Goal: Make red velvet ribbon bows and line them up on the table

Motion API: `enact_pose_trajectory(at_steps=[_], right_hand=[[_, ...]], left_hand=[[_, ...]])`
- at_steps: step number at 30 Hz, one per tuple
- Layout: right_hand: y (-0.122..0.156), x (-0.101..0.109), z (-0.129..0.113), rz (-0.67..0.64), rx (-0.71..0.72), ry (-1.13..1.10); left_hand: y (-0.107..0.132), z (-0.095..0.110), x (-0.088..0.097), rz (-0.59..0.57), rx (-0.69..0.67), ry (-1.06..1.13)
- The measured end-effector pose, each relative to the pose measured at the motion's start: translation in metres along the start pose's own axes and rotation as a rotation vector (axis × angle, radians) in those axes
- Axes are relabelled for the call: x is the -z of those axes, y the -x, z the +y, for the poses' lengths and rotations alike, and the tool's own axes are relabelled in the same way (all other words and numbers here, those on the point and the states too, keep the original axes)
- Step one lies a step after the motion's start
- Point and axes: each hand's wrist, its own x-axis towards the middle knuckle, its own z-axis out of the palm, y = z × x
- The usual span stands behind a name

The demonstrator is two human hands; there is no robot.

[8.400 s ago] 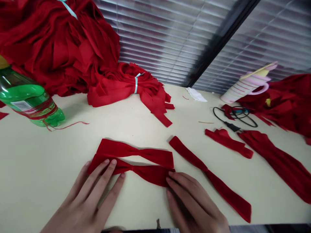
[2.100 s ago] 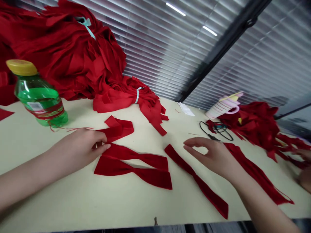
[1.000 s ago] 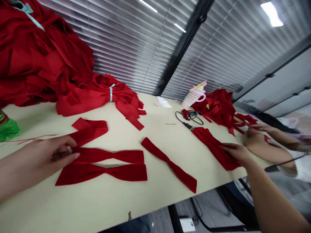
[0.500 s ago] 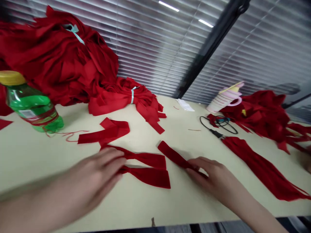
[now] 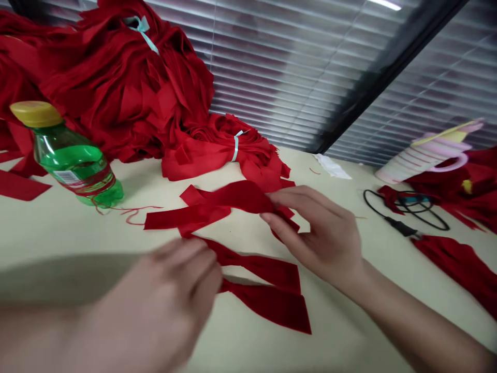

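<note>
My right hand [image 5: 318,233] pinches a red fabric bow strip [image 5: 236,196] and holds it lifted above the cream table [image 5: 58,233]. Two flat red bows [image 5: 267,282] lie side by side on the table under it. My left hand [image 5: 166,305] is blurred by motion in the foreground, over the left ends of those bows; its fingers are smeared. A folded red strip [image 5: 182,217] lies just behind the bows.
A green plastic bottle [image 5: 73,160] with a yellow cap, wound with red thread, stands at the left. A big heap of red fabric [image 5: 108,77] and a tied bundle [image 5: 229,150] lie behind. A black cable [image 5: 404,212], a pink spool stack [image 5: 423,155] and more red strips [image 5: 462,264] are at the right.
My right hand has picked the single bow strip up off the table and carried it left and up over the two flat bows. My left hand has drawn nearer to the camera.
</note>
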Motion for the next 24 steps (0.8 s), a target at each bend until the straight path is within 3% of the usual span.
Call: enact_pose_trajectory(at_steps=[1, 4, 6, 9, 16, 21, 24], right_hand=[[0.001, -0.003, 0.003, -0.054, 0.017, 0.017], [0.009, -0.013, 0.017, -0.427, 0.047, 0.004], [0.016, -0.018, 0.025, -0.564, 0.014, -0.028], [0.020, -0.020, 0.030, -0.531, -0.065, -0.139], [0.022, -0.024, 0.029, -0.465, -0.091, -0.283], [0.022, -0.031, 0.026, -0.415, -0.092, -0.308], [0.024, -0.018, 0.031, -0.379, -0.081, -0.272]], left_hand=[[-0.001, -0.014, 0.003, -0.009, 0.063, -0.061], [-0.004, -0.057, -0.001, -0.132, 0.265, -0.126], [-0.007, -0.079, -0.012, -0.195, 0.245, 0.144], [-0.015, -0.097, -0.028, -0.257, 0.284, 0.333], [-0.040, -0.121, -0.037, -0.243, 0.321, 0.315], [-0.039, -0.109, -0.034, -0.172, 0.283, 0.319], [-0.031, -0.097, -0.028, -0.184, 0.200, 0.392]])
